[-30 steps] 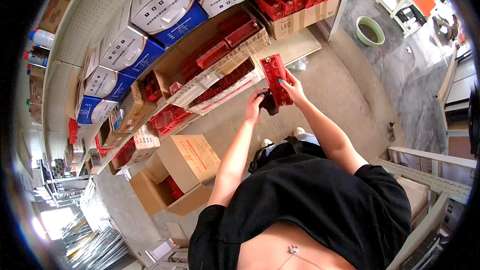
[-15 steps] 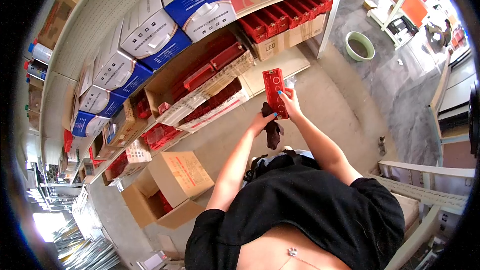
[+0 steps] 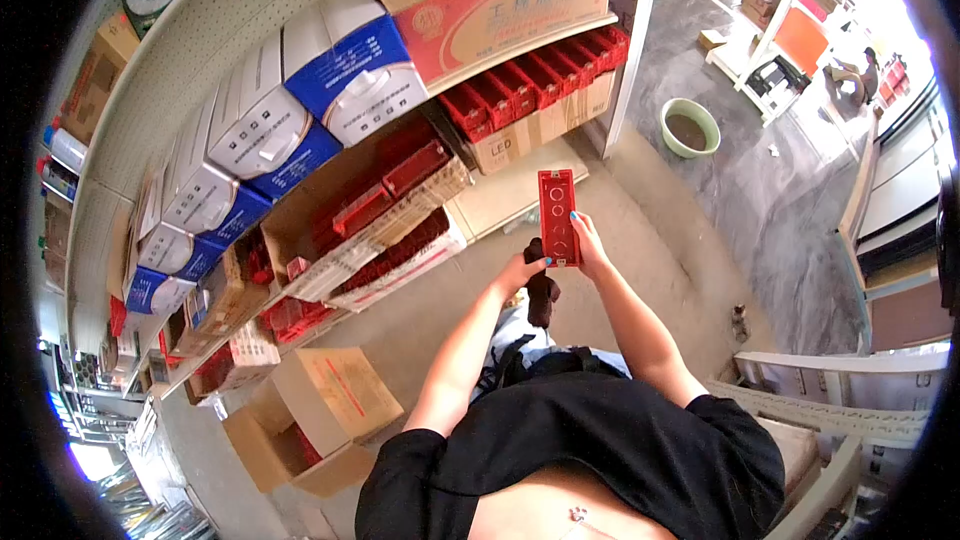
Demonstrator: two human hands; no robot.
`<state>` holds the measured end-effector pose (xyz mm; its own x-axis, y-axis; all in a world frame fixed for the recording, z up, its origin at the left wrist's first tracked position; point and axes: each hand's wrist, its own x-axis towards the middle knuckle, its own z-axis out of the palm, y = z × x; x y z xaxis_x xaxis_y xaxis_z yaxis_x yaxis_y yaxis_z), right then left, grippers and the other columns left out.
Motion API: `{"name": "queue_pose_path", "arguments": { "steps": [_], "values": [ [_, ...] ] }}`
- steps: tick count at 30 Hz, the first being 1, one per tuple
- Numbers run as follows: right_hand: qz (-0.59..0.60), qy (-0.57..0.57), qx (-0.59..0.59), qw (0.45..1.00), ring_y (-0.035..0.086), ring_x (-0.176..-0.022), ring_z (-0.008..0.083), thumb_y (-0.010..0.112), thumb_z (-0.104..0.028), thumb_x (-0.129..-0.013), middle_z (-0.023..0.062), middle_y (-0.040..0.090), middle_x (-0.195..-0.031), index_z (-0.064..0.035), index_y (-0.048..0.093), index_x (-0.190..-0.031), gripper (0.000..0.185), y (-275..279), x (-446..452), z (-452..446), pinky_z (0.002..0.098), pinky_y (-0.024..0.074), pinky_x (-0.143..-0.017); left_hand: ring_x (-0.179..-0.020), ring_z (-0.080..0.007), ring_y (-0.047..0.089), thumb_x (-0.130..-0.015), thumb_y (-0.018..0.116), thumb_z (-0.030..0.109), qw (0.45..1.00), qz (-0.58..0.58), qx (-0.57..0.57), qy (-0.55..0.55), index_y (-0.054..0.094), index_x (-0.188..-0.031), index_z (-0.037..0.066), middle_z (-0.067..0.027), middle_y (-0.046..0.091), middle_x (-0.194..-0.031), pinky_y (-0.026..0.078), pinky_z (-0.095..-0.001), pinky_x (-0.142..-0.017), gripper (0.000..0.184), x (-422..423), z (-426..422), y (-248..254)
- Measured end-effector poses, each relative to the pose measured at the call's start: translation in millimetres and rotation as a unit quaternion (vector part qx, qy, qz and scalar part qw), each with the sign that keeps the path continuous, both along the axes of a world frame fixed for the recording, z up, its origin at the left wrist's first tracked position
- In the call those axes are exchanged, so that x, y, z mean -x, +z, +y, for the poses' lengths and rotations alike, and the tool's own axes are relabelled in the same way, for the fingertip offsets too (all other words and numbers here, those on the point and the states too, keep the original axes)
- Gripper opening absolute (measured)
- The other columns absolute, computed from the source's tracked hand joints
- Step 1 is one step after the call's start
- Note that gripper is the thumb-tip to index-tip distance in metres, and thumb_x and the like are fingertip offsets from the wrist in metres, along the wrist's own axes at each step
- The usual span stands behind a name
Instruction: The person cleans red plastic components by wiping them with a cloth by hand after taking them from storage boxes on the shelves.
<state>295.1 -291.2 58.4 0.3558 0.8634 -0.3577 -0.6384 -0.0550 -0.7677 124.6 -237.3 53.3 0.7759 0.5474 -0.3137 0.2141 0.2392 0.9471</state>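
A long red plastic box is held upright in front of me, its open side with round marks facing me. My right hand grips its right edge, thumb on the face. My left hand is closed on a dark brown cloth that hangs below it, and its thumb touches the box's lower left corner. More red boxes stand in a row in an LED carton on the shelf, and others lie in the long open carton to the left.
Blue-and-white cartons and a large printed carton line the upper shelf. An open cardboard box stands on the floor at lower left. A green basin is at upper right. White metal framing stands at my right. A person is far off.
The view has shifted, with the shelf now lower and further left. The red box has turned from tilted to nearly upright. Both hands have stayed with the box and the cloth.
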Motion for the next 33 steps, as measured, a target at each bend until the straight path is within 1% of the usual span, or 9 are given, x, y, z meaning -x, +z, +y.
{"name": "queue_pose_path", "arguments": {
  "steps": [4, 6, 8, 11, 13, 14, 18, 27, 33],
  "values": [
    [-0.028, 0.077, -0.06, 0.995, 0.056, -0.1, 0.0152, 0.047, -0.025, -0.09, 0.0039, 0.048, -0.123, -0.0131, 0.02, -0.138, 0.057, 20.0, -16.1, 12.2, 0.0344, 0.0499, -0.078, -0.082, -0.0119, 0.053, -0.078, 0.061, 0.035, 0.997, -0.024, -0.041, 0.055, 0.059, -0.102, 0.004, -0.0034, 0.06, -0.09, 0.043, -0.0263, -0.074, 0.039, -27.6, 32.3, 3.9],
    [-0.04, 0.097, -0.057, 0.993, 0.056, -0.099, 0.0146, 0.048, -0.026, -0.089, 0.0035, 0.048, -0.122, -0.0144, 0.022, -0.137, 0.056, 17.0, -27.4, 24.3, 0.0342, 0.049, -0.078, -0.079, -0.0118, 0.054, -0.078, 0.063, 0.035, 0.999, 0.009, -0.02, 0.049, 0.06, -0.099, 0.003, -0.0039, 0.06, -0.09, 0.044, -0.0273, -0.07, 0.039, -35.7, 50.4, 30.2],
    [-0.073, 0.116, -0.045, 0.99, 0.058, -0.096, 0.0151, 0.05, -0.029, -0.088, 0.0047, 0.052, -0.117, -0.017, 0.025, -0.135, 0.054, 19.1, -40.1, 39.3, 0.0328, 0.0479, -0.078, -0.074, -0.0131, 0.057, -0.078, 0.064, 0.033, 0.997, 0.018, -0.04, 0.062, 0.059, -0.099, 0.001, -0.0053, 0.061, -0.085, 0.046, -0.0285, -0.068, 0.039, -44.9, 75.8, 27.2],
    [-0.085, 0.152, -0.03, 0.984, 0.059, -0.091, 0.0192, 0.049, -0.027, -0.088, 0.0078, 0.056, -0.111, -0.0155, 0.029, -0.134, 0.051, 22.7, -61.6, 69.8, 0.036, 0.0482, -0.078, -0.074, -0.0134, 0.058, -0.079, 0.064, 0.032, 0.994, -0.042, 0.001, 0.1, 0.059, -0.099, -0.002, -0.0064, 0.061, -0.083, 0.046, -0.0282, -0.068, 0.039, -65.2, 107.8, 38.9],
    [-0.084, 0.156, -0.043, 0.983, 0.06, -0.086, 0.0197, 0.049, -0.026, -0.087, 0.0102, 0.059, -0.104, -0.0145, 0.031, -0.133, 0.05, 30.3, -72.5, 93.4, 0.0336, 0.0491, -0.073, -0.076, -0.0132, 0.057, -0.08, 0.063, 0.033, 0.989, -0.083, 0.004, 0.123, 0.058, -0.099, -0.003, -0.0065, 0.061, -0.084, 0.046, -0.0277, -0.068, 0.04, -76.6, 132.4, 29.2],
    [-0.082, 0.158, -0.048, 0.983, 0.06, -0.085, 0.0198, 0.049, -0.025, -0.087, 0.0106, 0.059, -0.103, -0.0142, 0.031, -0.133, 0.05, 31.3, -77.2, 105.5, 0.0329, 0.0493, -0.073, -0.088, -0.0144, 0.053, -0.081, 0.06, 0.031, 0.989, -0.083, 0.033, 0.121, 0.056, -0.107, -0.003, -0.0063, 0.059, -0.099, 0.042, -0.0295, -0.078, 0.043, -81.0, 144.3, 22.6],
    [-0.095, 0.134, -0.047, 0.985, 0.061, -0.08, 0.0194, 0.049, -0.026, -0.088, 0.011, 0.06, -0.097, -0.0103, 0.036, -0.129, 0.046, 41.7, -84.3, 146.9, 0.0304, 0.0498, -0.069, -0.092, -0.0156, 0.053, -0.082, 0.059, 0.029, 0.978, -0.114, 0.074, 0.157, 0.052, -0.111, -0.003, -0.0076, 0.057, -0.104, 0.041, -0.0291, -0.081, 0.044, -94.6, 172.9, 34.2],
    [-0.112, 0.109, 0.003, 0.988, 0.061, -0.074, 0.0172, 0.048, -0.03, -0.09, 0.0088, 0.06, -0.096, -0.0064, 0.043, -0.122, 0.04, 39.1, -99.1, 195.3, 0.029, 0.0496, -0.064, -0.089, -0.0173, 0.055, -0.081, 0.061, 0.028, 0.962, -0.106, 0.138, 0.209, 0.054, -0.107, -0.003, -0.0093, 0.057, -0.102, 0.044, -0.0307, -0.074, 0.041, -115.7, 213.4, 35.0],
    [-0.107, 0.109, -0.023, 0.988, 0.061, -0.073, 0.0182, 0.047, -0.031, -0.091, 0.0085, 0.059, -0.093, -0.0065, 0.043, -0.116, 0.036, 28.2, -118.9, 225.5, 0.0285, 0.0495, -0.063, -0.089, -0.0169, 0.055, -0.079, 0.065, 0.028, 0.944, -0.154, 0.14, 0.255, 0.051, -0.11, -0.002, -0.0081, 0.057, -0.102, 0.046, -0.0312, -0.073, 0.044, -136.8, 232.7, 30.2]
  ]
}}
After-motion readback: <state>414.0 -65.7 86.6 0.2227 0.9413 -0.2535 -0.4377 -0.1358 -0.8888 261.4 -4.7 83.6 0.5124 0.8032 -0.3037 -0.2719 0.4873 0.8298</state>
